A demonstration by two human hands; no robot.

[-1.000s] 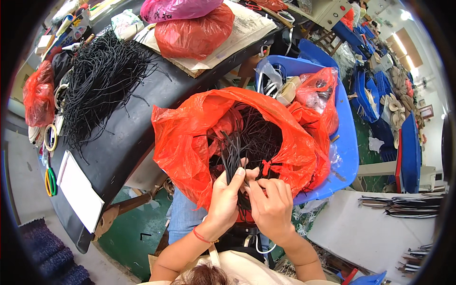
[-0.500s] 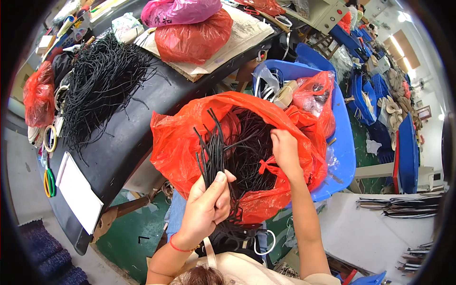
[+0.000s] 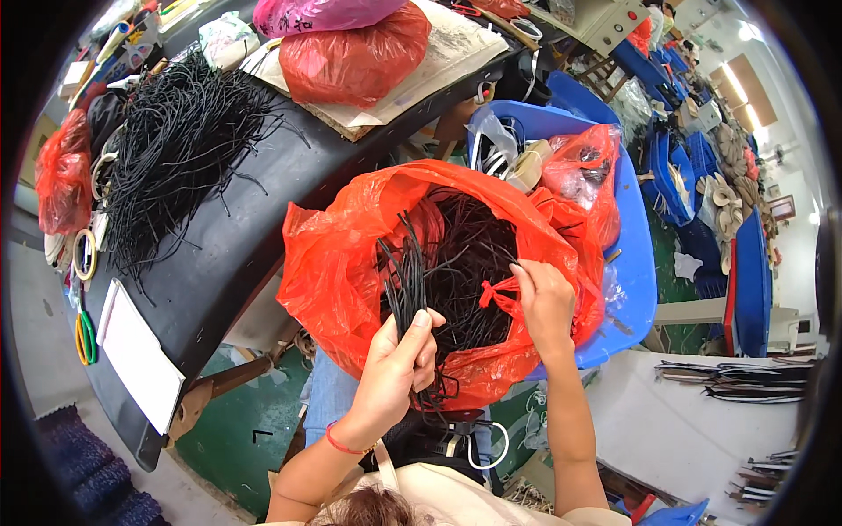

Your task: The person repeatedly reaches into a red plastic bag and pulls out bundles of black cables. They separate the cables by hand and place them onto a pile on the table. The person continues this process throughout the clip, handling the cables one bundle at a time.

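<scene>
A bundle of thin black cords (image 3: 407, 279) stands upright in my left hand (image 3: 396, 361), whose fingers are wrapped round its lower part. Behind it gapes a wide red plastic bag (image 3: 324, 263), with many loose black cords (image 3: 474, 289) heaped inside. My right hand (image 3: 545, 305) is at the bag's right side, thumb and fingertips pinched together beside a knotted red plastic tie (image 3: 498, 291). Whatever lies between those fingertips is too small to make out.
A blue bin (image 3: 633, 280) behind the bag holds other bags. On the dark bench (image 3: 263, 193) lie a big heap of black cords (image 3: 175, 158), a white notepad (image 3: 140, 359) and a filled red bag (image 3: 355, 61). More strips (image 3: 737, 381) lie on a white surface at right.
My right hand has come out of the cord heap toward the bag's right rim. My left hand, still round the bundle, has shifted slightly right and down.
</scene>
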